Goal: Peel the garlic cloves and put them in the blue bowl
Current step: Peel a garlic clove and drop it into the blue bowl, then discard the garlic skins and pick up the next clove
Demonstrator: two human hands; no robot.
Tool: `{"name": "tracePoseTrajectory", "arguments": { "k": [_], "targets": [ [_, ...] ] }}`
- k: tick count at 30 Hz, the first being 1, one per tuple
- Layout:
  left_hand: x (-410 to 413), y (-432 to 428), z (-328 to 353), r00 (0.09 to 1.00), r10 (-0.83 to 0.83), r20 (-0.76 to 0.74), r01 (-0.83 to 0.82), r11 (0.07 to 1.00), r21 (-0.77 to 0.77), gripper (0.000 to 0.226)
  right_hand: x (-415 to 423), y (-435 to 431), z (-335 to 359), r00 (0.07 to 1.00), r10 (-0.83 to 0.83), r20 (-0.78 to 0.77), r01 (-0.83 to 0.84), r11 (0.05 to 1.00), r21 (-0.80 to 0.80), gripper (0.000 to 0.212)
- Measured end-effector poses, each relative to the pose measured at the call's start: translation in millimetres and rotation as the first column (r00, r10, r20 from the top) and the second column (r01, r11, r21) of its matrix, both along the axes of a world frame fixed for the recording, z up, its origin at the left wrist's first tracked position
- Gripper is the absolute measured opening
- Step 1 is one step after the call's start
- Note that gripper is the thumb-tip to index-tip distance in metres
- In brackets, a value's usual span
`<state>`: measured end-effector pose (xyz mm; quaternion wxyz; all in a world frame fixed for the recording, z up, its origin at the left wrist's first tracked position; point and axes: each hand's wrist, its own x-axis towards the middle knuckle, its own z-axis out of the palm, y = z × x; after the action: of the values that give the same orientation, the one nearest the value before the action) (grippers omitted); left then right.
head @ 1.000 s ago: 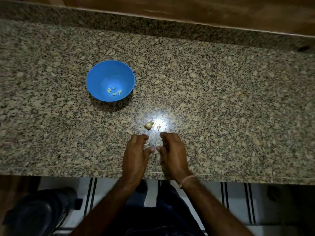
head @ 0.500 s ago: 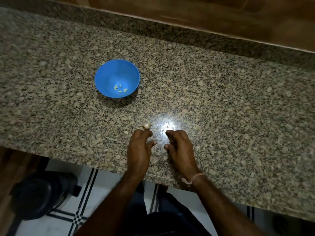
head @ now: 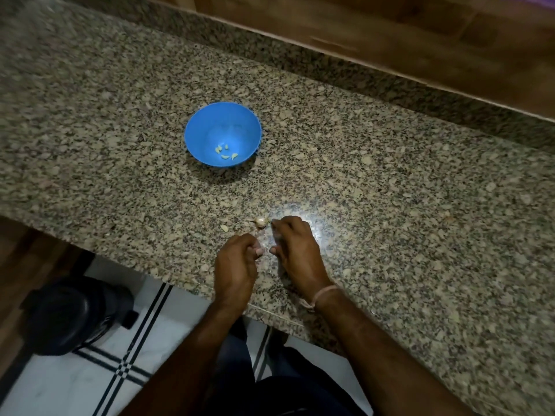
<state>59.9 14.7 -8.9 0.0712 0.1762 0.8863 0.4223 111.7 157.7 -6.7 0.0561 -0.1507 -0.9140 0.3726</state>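
The garlic piece (head: 260, 222) lay on the granite counter (head: 390, 190), just ahead of both hands and between them and the blue bowl (head: 204, 127). The bowl stood well apart, farther back and to the left, with about 4 peeled cloves (head: 225, 153) at its bottom. The garlic's long axis ran roughly left to right, its thin stem pointing left. The right hand (head: 295, 249) was nearer: its bent fingertips (head: 274, 225) sat just beside the garlic's right end, contact unclear. The left hand (head: 237, 262) lay closer to the counter's edge, fingers curled, thumb against forefinger. Whether either hand pinched a clove or skin could not be told. The right hand had the shorter reach.
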Motion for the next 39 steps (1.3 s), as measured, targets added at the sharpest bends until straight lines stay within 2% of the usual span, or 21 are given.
{"name": "tracePoseTrajectory", "arguments": {
  "k": [4,7,9,12,14,18,21,22,23,25,27,28,30,32,34,39],
  "targets": [
    [5.1,-13.0,2.2,0.989,0.124,0.083,-0.129,0.989,0.067,0.028,7.1,-13.9,-0.4,0.998,0.038,-0.05,-0.036,0.998,0.047,0.03],
    [4.6,-17.2,1.5,0.974,0.177,0.139,-0.189,0.979,0.077,0.025,16.4,-9.8,4.6,0.994,-0.065,-0.082,0.051,0.985,-0.162,0.029],
    [2.7,-20.0,2.5,0.974,0.186,0.132,-0.197,0.978,0.072,0.023,20.9,-3.3,4.6,0.987,-0.148,-0.063,0.133,0.97,-0.206,0.025],
    [1.6,-23.9,5.5,0.983,0.158,0.094,-0.162,0.986,0.043,0.022,19.8,-3.2,-3.1,0.992,-0.124,0.03,0.127,0.983,-0.135,0.022],
    [2.2,-29.2,6.3,0.984,0.15,0.092,-0.153,0.988,0.031,0.027,14.7,-14.9,-6.2,0.998,-0.052,0.031,0.054,0.997,-0.064,0.032],
    [2.3,-41.8,6.3,0.98,0.172,0.105,-0.176,0.984,0.03,0.024,3.5,-32.9,-9.3,1.0,0.002,0.019,-0.001,1.0,-0.03,0.031],
    [1.5,-48.1,5.6,0.977,0.178,0.114,-0.185,0.981,0.054,0.024,9.3,-28.8,-8.3,0.999,-0.006,-0.043,0.008,0.999,0.042,0.016],
    [1.3,-50.2,4.5,0.976,0.183,0.116,-0.191,0.979,0.065,0.023,14.7,-26.9,-5.9,0.995,0.008,-0.096,0.004,0.993,0.119,0.01],
    [0.7,-51.9,3.2,0.975,0.188,0.115,-0.197,0.978,0.067,0.023,18.7,-24.7,-6.5,0.992,-0.006,-0.13,0.025,0.989,0.143,0.013],
    [0.7,-54.1,1.1,0.974,0.195,0.112,-0.203,0.977,0.062,0.022,22.2,-21.4,-5.6,0.997,0.011,-0.07,-0.003,0.994,0.113,0.006],
    [0.5,-53.8,0.2,0.972,0.202,0.116,-0.21,0.976,0.061,0.022,16.9,-24.0,-10.6,1.0,0.021,0.009,-0.022,0.997,0.074,0.031],
    [0.1,-53.1,0.4,0.97,0.208,0.123,-0.217,0.974,0.061,0.021,12.5,-26.8,-11.7,0.999,0.026,0.018,-0.027,0.997,0.066,0.038],
    [-0.6,-52.8,0.0,0.968,0.216,0.129,-0.225,0.972,0.063,0.021,3.4,-32.3,-9.5,0.999,0.041,0.025,-0.041,0.999,-0.004,0.04],
    [-1.6,-53.3,-1.0,0.969,0.212,0.131,-0.222,0.973,0.067,0.022,-2.4,-37.8,-5.2,0.997,0.072,0.012,-0.073,0.997,0.016,0.04],
    [-2.6,-54.4,-2.1,0.968,0.211,0.133,-0.222,0.973,0.071,0.022,-5.6,-41.4,-4.4,0.995,0.096,-0.005,-0.095,0.992,0.083,0.036],
    [-3.5,-55.0,-3.4,0.968,0.207,0.141,-0.218,0.974,0.066,0.024,-10.6,-44.6,-2.3,0.995,0.093,-0.038,-0.086,0.982,0.167,0.009]
  ]
}}
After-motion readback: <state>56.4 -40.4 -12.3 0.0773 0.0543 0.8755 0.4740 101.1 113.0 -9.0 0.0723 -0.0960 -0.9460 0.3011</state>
